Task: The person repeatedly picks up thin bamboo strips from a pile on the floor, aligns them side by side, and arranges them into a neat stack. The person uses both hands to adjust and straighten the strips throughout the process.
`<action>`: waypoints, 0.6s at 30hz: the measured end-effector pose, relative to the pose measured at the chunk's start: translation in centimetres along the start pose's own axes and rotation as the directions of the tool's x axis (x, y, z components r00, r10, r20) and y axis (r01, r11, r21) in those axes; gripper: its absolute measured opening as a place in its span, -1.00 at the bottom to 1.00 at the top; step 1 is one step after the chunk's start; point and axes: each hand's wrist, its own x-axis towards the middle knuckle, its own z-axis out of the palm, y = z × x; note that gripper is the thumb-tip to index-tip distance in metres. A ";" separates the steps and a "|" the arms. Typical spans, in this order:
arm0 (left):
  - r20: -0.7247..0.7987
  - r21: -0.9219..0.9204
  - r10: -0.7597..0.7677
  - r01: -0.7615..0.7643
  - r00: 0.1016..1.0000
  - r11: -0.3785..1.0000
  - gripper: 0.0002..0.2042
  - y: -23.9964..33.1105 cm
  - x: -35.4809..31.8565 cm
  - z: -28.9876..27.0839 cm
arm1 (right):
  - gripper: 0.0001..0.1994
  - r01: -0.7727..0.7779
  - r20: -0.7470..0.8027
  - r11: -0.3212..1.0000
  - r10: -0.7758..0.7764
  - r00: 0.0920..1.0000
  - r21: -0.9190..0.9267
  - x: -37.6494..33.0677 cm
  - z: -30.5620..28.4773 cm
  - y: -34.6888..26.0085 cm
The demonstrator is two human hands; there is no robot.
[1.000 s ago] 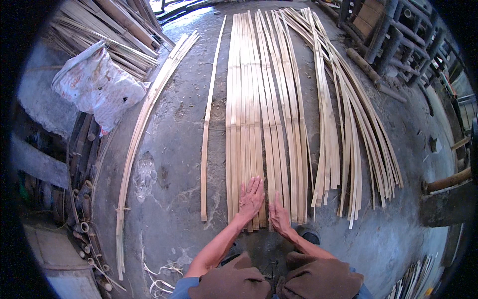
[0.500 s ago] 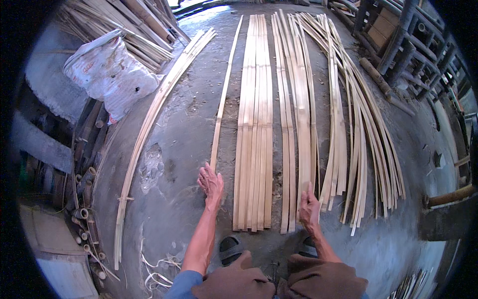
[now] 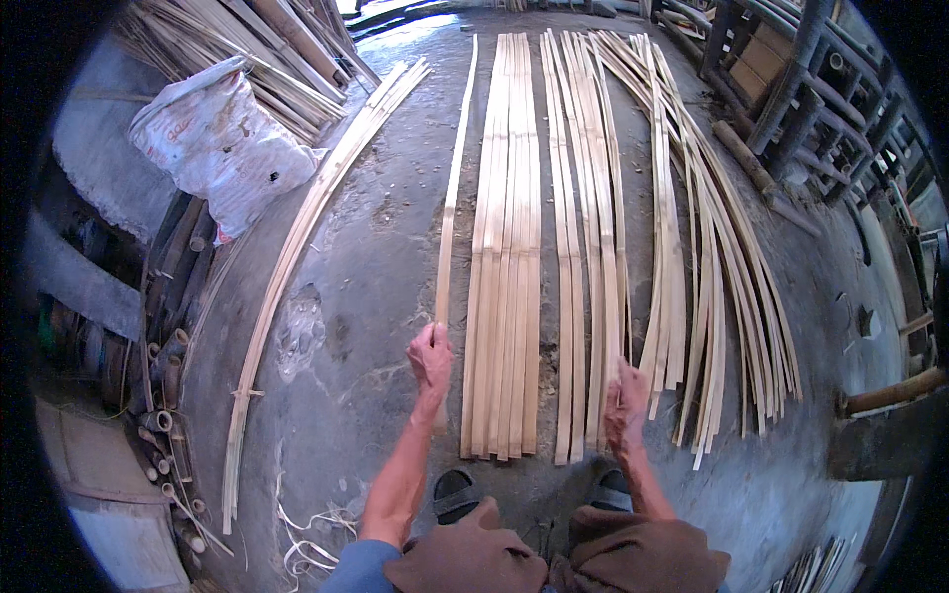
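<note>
My left hand [image 3: 430, 360] is closed on a long, pale bamboo strip [image 3: 447, 242], which runs away from me over the floor. To its right several bamboo strips [image 3: 502, 346] lie side by side in a flat row, with a narrow gap between the held strip and the row. My right hand [image 3: 627, 403], slightly blurred, is closed around the near part of another bamboo strip [image 3: 606, 267] in a looser group. Its fingertips partly hide that strip's near end. Farther right, more bamboo strips [image 3: 736, 277] fan out and cross at their far ends.
A tied bundle of bamboo strips [image 3: 287, 252] lies on the left. Beyond it are a white sack [image 3: 222, 143] and stacked bamboo. Bamboo poles [image 3: 173, 381] line the left side. Thin shavings [image 3: 306, 553] lie near my left leg. A dark frame [image 3: 791, 109] stands far right.
My left hand has moved slightly right, bringing its strip nearer the flat row. My right hand has shifted a little right, and the strip at it has moved right at its near end.
</note>
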 end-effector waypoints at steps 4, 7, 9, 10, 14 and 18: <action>0.077 -0.194 -0.045 0.060 0.996 0.979 -0.65 2.4 -4.1 3.5 | -0.61 -0.063 0.276 0.972 -0.002 0.961 0.227 -1.7 3.8 -4.0; 0.156 -0.256 -0.083 0.121 0.984 0.959 -0.65 3.9 -7.4 5.6 | -0.57 -0.600 0.644 0.686 0.246 0.724 0.412 -2.4 5.6 -8.2; 0.189 -0.288 -0.109 0.161 0.976 0.944 -0.66 4.3 -9.0 7.3 | -0.53 -0.392 0.495 0.788 0.128 0.859 0.475 -3.3 6.4 -9.4; 0.191 -0.296 -0.128 0.181 0.973 0.938 -0.66 3.8 -9.7 8.1 | -0.51 -0.277 0.417 0.822 0.053 0.908 0.498 -3.5 6.8 -9.8; 0.273 -0.350 -0.007 0.106 0.962 0.931 -0.69 4.3 -11.3 9.4 | -0.50 -0.544 0.525 0.735 0.300 0.797 0.405 -2.6 5.2 -10.4; 0.474 -0.331 -0.162 0.346 0.865 0.878 -0.76 3.6 -12.0 11.4 | -0.52 -0.444 0.366 0.832 0.320 0.874 0.333 -4.6 7.1 -6.8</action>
